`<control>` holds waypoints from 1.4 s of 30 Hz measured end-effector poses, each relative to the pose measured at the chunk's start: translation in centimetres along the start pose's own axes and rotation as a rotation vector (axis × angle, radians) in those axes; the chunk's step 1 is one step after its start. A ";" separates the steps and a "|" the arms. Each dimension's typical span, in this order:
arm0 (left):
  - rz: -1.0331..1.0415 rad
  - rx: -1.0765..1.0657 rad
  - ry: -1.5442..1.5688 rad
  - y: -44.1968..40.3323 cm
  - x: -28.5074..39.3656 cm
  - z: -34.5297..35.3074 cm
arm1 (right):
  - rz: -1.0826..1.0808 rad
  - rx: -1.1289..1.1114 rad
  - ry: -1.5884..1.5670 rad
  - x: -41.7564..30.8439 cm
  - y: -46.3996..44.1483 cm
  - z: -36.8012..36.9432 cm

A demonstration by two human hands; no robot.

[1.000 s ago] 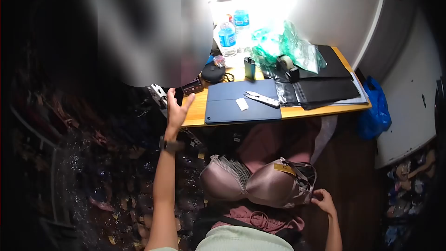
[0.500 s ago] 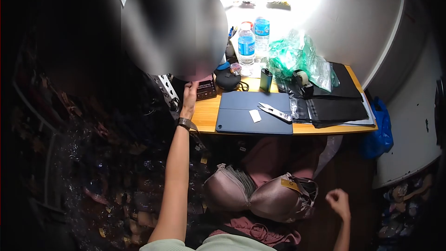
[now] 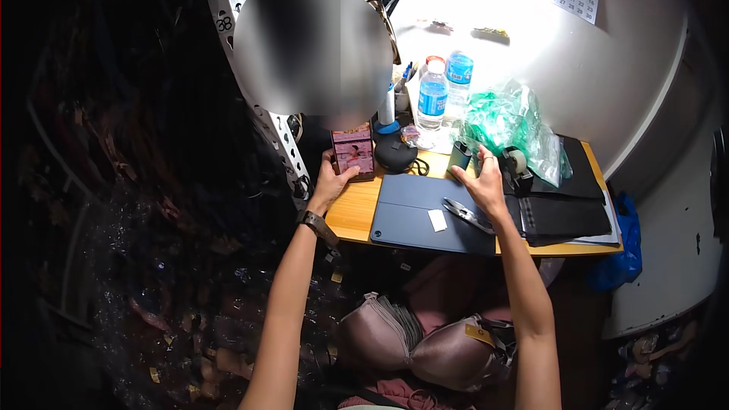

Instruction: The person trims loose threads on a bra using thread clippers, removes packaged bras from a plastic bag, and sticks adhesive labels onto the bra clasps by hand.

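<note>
At the desk's left end my left hand, with a dark watch strap at the wrist, grips a smartphone by its lower left. Its thumb lies over the lit screen, which shows a pinkish picture. My right hand reaches to a small dark green, box-shaped device standing on the desk. Thumb and fingers are apart around it; firm contact cannot be made out. Below my right hand, metal snips and a white paper slip lie on a blue-grey tablet case.
A black round case, water bottles and green plastic bags stand behind. Right are a tape dispenser and black plastic packets. Mauve bras with a tag lie below the desk edge. A perforated white post rises left.
My right hand has come up from beside the bras to the green device on the desk. My left hand stays at the phone, whose screen now shows a picture. The view has shifted.
</note>
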State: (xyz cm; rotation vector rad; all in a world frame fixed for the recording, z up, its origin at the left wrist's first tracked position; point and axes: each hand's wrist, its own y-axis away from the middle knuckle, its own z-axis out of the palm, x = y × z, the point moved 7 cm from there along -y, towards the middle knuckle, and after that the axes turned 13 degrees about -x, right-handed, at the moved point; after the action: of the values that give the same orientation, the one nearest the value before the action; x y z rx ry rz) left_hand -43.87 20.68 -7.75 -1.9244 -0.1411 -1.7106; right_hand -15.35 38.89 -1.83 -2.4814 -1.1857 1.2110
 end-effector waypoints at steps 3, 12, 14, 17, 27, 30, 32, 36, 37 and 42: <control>-0.154 0.098 0.088 0.7 0.6 -0.1 | 0.085 0.000 -0.087 1.2 -1.3 1.6; -0.072 0.071 -0.100 1.0 0.5 0.5 | -0.286 -0.029 -0.278 -11.8 6.2 -4.6; -0.042 0.061 -0.159 0.9 0.2 0.3 | -0.480 -0.137 -0.302 -17.3 10.3 -6.9; -0.043 0.040 -0.175 0.7 0.5 0.4 | -0.660 -0.258 -0.543 -22.7 16.1 -10.1; -0.065 0.096 -0.143 0.3 0.2 0.2 | -0.824 -0.370 -0.454 -28.5 20.7 -15.8; -0.049 0.120 -0.191 0.3 0.3 0.0 | -0.918 -0.371 -0.432 -28.4 21.6 -15.5; -0.048 0.124 -0.191 0.2 0.2 -0.1 | -0.944 -0.297 -0.470 -28.7 21.5 -16.0; -0.053 0.131 -0.190 0.2 0.0 -0.3 | -0.953 -0.260 -0.520 -28.4 21.5 -16.2; -0.053 0.126 -0.190 0.2 -0.1 -0.4 | -0.967 -0.263 -0.531 -28.2 21.6 -16.1; -0.051 0.134 -0.108 0.8 1.1 -0.1 | -0.985 -0.307 -0.525 -27.6 21.7 -16.8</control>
State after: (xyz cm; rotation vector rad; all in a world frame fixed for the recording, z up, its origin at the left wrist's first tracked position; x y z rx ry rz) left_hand -43.45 19.67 -6.95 -1.9288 -0.3391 -1.5869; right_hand -0.56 8.13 16.82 -1.2866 -2.4348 1.3957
